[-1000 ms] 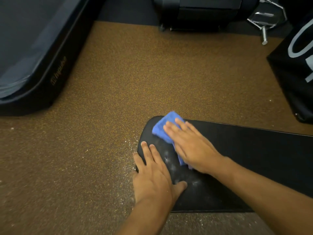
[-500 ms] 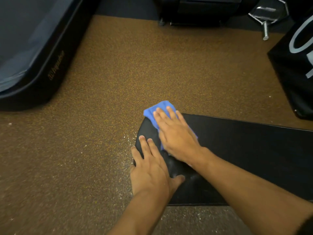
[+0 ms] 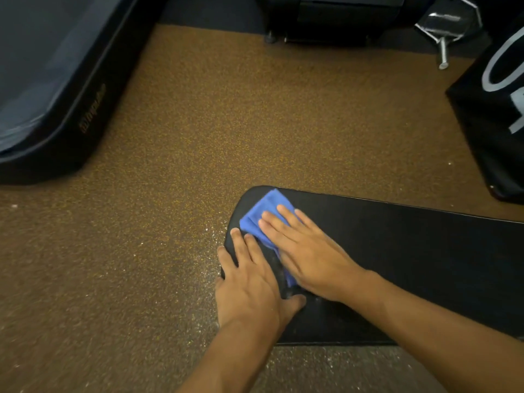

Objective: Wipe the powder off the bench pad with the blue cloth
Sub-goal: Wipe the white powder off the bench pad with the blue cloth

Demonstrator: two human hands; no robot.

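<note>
The black bench pad runs from the middle of the view to the right edge, its rounded end pointing left. A folded blue cloth lies on that rounded end. My right hand presses flat on the cloth, fingers together and pointing up-left, covering most of it. My left hand rests flat on the pad's near-left edge, fingers spread, thumb on the pad surface, just beside the cloth. A faint trace of white powder shows near my left thumb.
White powder specks are scattered on the brown speckled floor left of the pad. A dark padded mat lies at the upper left. Black equipment, a metal part and a black bag sit along the top and right.
My right hand has slid the blue cloth back from the pad's far-left tip toward my left hand. The white smear seen a second ago is mostly gone. My left hand stays put.
</note>
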